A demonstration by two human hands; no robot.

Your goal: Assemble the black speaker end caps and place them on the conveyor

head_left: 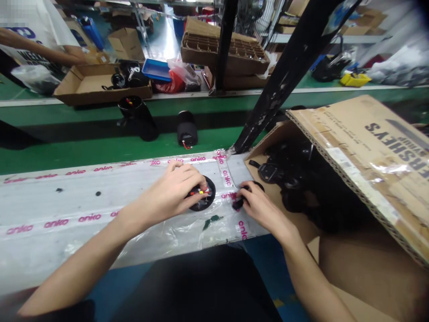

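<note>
My left hand [179, 185] is over a round black housing [205, 203] that stands on the plastic-covered bench. Its thumb and fingertips are pinched at a small connector [201, 192], yellow and white with red wires, at the housing's open top. To the right, my right hand [256, 201] has its fingers curled round a black plastic part [238, 204] with a short tab, just above the bench. Much of that part is hidden under the hand. Beside it, an open carton [335, 259] holds a pile of similar black parts [295, 179].
A black metal post [284, 67] rises slantwise behind the bench [77, 192]. On the green belt [97, 154] are two black cylinders, one upright [139, 120] and one lying [187, 129] with red wires. Across it, a person's arm [43, 51] is near a shallow cardboard box [94, 85].
</note>
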